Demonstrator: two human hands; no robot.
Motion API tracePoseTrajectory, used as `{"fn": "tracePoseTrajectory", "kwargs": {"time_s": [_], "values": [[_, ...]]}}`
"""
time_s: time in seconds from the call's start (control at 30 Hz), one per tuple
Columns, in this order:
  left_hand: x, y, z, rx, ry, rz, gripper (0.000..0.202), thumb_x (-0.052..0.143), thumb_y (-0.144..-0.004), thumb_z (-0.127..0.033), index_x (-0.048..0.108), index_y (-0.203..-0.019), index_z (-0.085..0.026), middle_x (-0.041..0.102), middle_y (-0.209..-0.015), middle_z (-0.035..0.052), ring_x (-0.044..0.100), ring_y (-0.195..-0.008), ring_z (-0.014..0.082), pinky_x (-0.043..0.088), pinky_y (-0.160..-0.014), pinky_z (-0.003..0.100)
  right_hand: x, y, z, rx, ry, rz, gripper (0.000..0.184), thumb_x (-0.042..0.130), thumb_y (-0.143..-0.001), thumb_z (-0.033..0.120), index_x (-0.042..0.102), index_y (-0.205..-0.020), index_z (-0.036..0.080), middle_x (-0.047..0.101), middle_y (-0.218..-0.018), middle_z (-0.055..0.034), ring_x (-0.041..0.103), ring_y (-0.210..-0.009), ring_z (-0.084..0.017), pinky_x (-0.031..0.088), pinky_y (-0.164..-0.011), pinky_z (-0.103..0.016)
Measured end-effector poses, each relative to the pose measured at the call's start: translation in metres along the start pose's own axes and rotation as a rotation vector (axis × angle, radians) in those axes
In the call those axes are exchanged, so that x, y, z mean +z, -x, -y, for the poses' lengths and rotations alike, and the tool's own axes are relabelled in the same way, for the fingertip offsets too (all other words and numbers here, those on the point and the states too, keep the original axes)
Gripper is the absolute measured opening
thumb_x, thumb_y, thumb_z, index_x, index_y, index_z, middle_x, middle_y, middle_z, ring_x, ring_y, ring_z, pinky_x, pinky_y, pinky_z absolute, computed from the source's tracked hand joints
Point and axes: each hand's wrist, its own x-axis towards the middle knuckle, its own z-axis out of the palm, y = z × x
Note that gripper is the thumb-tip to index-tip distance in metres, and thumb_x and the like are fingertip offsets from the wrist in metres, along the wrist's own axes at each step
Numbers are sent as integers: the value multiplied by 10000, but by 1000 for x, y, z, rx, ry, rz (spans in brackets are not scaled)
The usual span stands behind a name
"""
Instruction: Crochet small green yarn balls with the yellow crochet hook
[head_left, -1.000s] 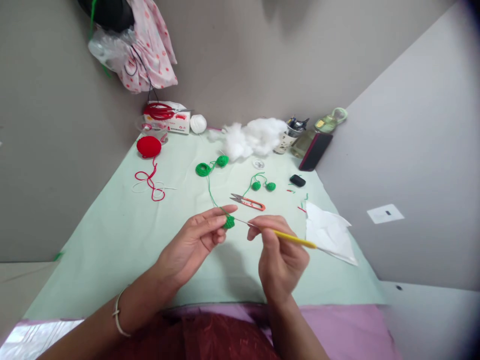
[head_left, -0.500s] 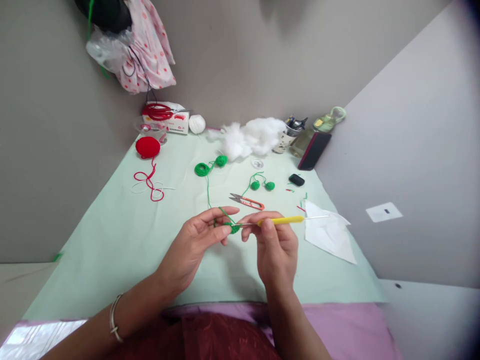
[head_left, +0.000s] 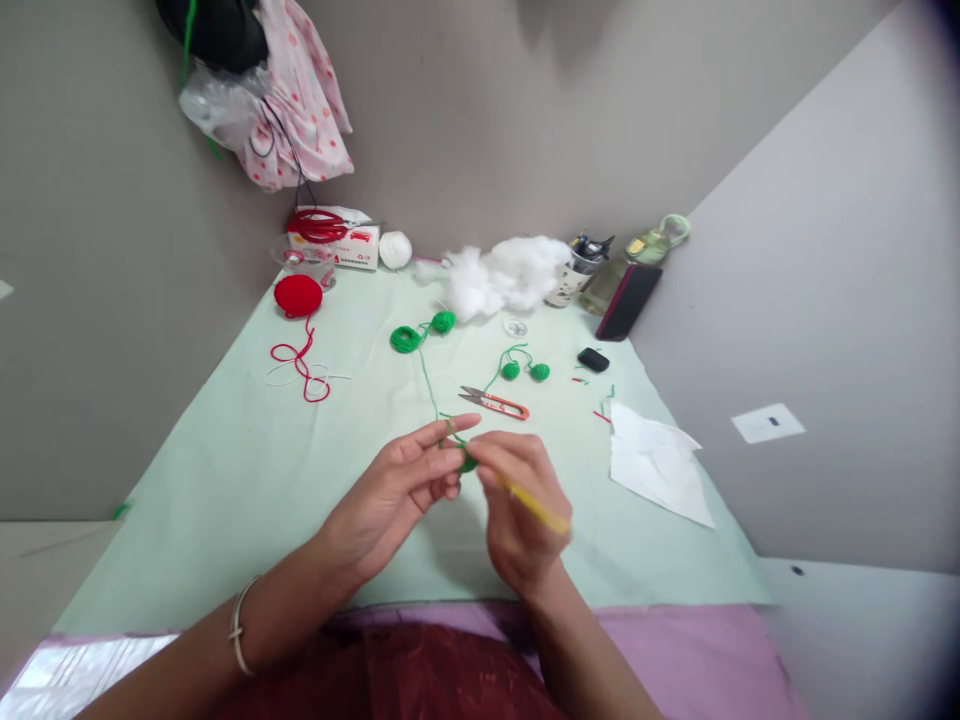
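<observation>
My left hand pinches a small green crochet piece between thumb and fingers, its index finger stretched out with green yarn running over it. That strand leads back to a green yarn coil on the table. In my right hand is a yellow-handled crochet hook, its handle slanting down to the right and slightly blurred. The hook's tip is hidden by the fingers at the crochet piece. Just beyond the hands lie orange thread snips, beside two small green crocheted balls joined by yarn.
White stuffing lies at the back, beside a pen cup, a bottle and a leaning phone. A red yarn ball and a box with red scissors stand left. White paper lies right.
My right hand has moved left and turned, swinging the hook's handle from level to slanting down right. The left index finger has straightened, and the yarn strand has shifted right.
</observation>
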Motion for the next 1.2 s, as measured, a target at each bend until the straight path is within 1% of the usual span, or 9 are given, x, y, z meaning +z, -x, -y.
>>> {"fn": "tracePoseTrajectory", "kwargs": {"time_s": [0.17,0.27,0.37,0.5,0.7,0.83,0.97,1.1,1.2], "values": [[1,0,-7,71,-32,2,368,845,-819,-239,809,-1185,-249,629,-865,-6,504,-702,83,449,-695,213,-4,-14,3,355,-489,-57,221,548,-1038,190,757,-990,244,698,-866,-17,618,-659,-128,535,-611,-297],[6,2,-5,139,-116,-2,340,843,-823,-240,815,-1161,-271,674,-934,6,531,-752,100,455,-709,221,-1,-16,4,338,-417,12,202,581,-1020,176,770,-998,243,733,-897,-26,634,-700,-136,545,-622,-291],[9,1,-1,176,-137,-48,356,843,-832,-242,807,-1184,-279,671,-894,-5,525,-733,92,463,-735,214,1,-10,4,195,-207,-6,263,595,-993,94,768,-1088,268,752,-940,-30,675,-794,-155,566,-677,-300],[4,-3,0,23,18,5,364,839,-829,-254,811,-1190,-217,624,-848,4,482,-661,69,450,-647,189,0,-4,2,-23,-13,-17,363,653,-942,47,758,-1202,278,759,-1075,-72,711,-964,-200,585,-778,-344],[0,-4,-5,71,44,-2,243,824,-832,-221,847,-1074,-214,603,-868,9,457,-650,57,432,-606,163,-3,-13,2,401,-471,-108,217,576,-1032,191,776,-986,260,709,-872,-9,613,-669,-122,523,-650,-303],[5,-1,-3,121,-94,40,257,814,-845,-239,836,-1097,-278,638,-924,5,466,-660,71,435,-625,195,-1,-13,0,485,-536,4,149,653,-1002,253,800,-980,268,729,-898,-9,609,-692,-113,515,-650,-276],[5,0,-5,115,-154,19,259,795,-858,-266,828,-1113,-291,632,-938,4,482,-676,79,433,-653,219,-2,-12,-4,584,-653,-34,176,630,-1018,296,790,-959,257,732,-885,-6,640,-700,-107,528,-640,-252],[2,2,-7,147,-204,-24,252,796,-841,-256,830,-1089,-291,618,-923,-6,486,-685,84,429,-676,230,-7,-16,-1,577,-653,-18,230,568,-1045,309,748,-937,216,742,-871,-28,665,-682,-130,564,-641,-284],[3,4,-5,203,-264,-76,254,800,-841,-257,825,-1093,-285,609,-863,-14,509,-712,102,438,-708,240,-9,-14,4,385,-405,10,215,517,-1054,210,729,-1021,225,753,-900,-34,692,-713,-144,584,-662,-301]]}}
